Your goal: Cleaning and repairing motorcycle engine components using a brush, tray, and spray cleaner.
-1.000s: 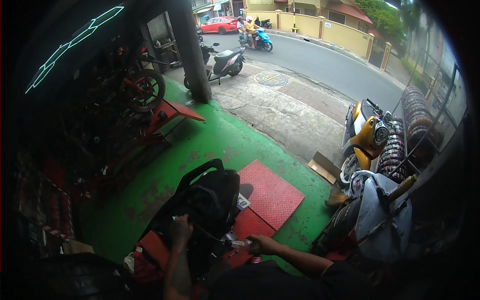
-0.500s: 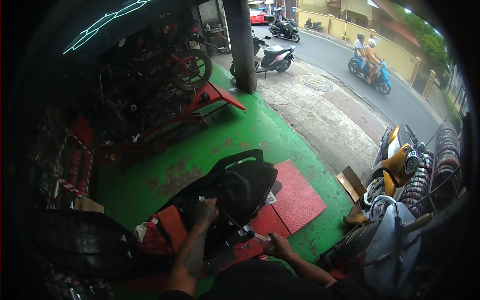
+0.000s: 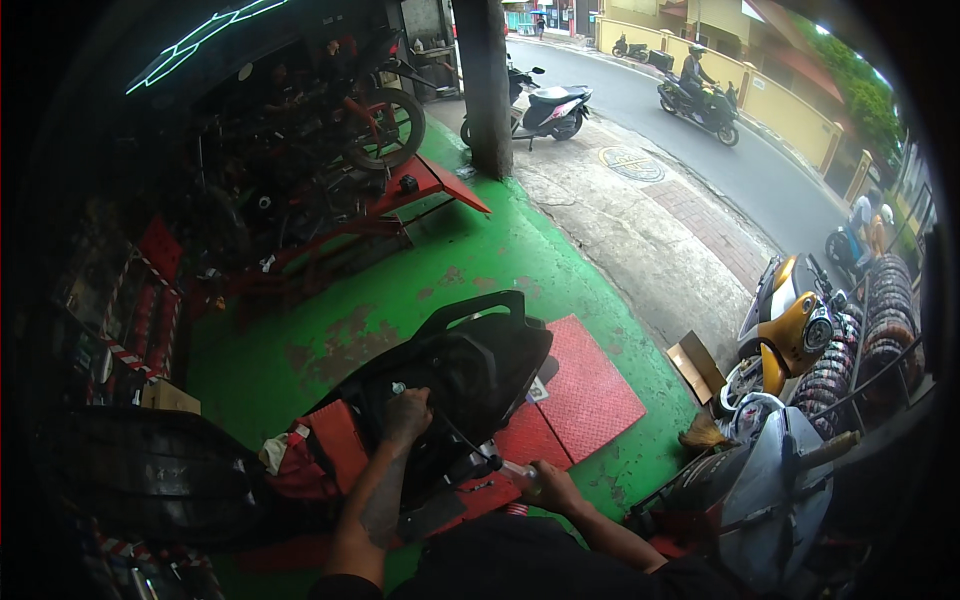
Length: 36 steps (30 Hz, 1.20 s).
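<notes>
My left hand (image 3: 408, 410) is closed at a small silver fitting (image 3: 398, 388) on the black scooter body (image 3: 455, 360); what its fingers grip is too small to name. A black hose (image 3: 462, 438) runs down from near that hand toward the right. My right hand (image 3: 550, 485) is closed on a pale translucent cylinder (image 3: 515, 472) low at the scooter's side. A red pad (image 3: 340, 445) and red cloth (image 3: 295, 470) lie left of my left arm. The scooter stands over red metal plates (image 3: 590, 400).
A detached black seat (image 3: 160, 470) is at lower left, a motorcycle (image 3: 385, 130) on a red lift (image 3: 440, 185) at upper left. A pillar (image 3: 485, 90) stands at the shop edge. Parked scooters (image 3: 785, 310), stacked tires (image 3: 890, 310) and a broom (image 3: 705, 432) line the right. Riders (image 3: 695, 85) pass outside.
My view has swung left, shifting the scene rightward. The riders on the blue scooter moved right and down the road; another rider came nearer. Both hands keep their holds.
</notes>
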### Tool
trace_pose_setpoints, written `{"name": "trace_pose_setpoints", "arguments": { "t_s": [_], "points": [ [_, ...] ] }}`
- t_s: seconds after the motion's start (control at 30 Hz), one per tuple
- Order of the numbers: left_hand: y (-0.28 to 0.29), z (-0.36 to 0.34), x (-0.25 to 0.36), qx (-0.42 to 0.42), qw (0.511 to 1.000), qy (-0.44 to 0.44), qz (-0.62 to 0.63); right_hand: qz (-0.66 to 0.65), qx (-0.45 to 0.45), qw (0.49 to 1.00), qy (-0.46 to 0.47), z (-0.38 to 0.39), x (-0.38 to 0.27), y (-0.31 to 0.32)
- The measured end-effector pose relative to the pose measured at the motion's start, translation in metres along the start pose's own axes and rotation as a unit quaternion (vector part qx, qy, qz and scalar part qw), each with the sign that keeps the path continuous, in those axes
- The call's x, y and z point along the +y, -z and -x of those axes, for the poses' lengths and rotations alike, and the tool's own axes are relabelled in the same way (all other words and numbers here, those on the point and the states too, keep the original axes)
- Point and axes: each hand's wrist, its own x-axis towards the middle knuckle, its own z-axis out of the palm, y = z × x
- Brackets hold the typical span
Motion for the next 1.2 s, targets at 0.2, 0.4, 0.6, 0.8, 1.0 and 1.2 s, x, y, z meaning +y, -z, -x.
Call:
{"name": "trace_pose_setpoints", "arguments": {
  "t_s": [0.2,0.4,0.6,0.8,1.0,1.2],
  "points": [
    [0.012,0.0,0.0,0.009,1.0,-0.019,-0.008,0.01,-0.023,1.0,-0.001,-0.004,-0.006,0.007],
    [0.02,-0.008,0.006,0.031,0.997,-0.067,-0.002,0.012,-0.031,0.999,-0.017,0.0,-0.009,0.015],
    [0.036,0.005,0.0,0.024,0.998,-0.046,0.027,-0.037,-0.141,0.988,-0.042,-0.006,-0.015,0.012],
    [0.023,0.004,-0.003,0.035,0.997,-0.068,0.018,-0.2,-0.158,0.967,0.014,0.006,0.0,0.019],
    [0.021,0.002,-0.008,0.019,0.998,-0.052,0.017,-0.163,-0.201,0.966,0.026,-0.003,0.022,0.014],
    [0.025,0.002,-0.009,0.023,0.998,-0.053,0.025,-0.115,-0.125,0.985,0.007,-0.01,0.012,0.011]
  ]
}}
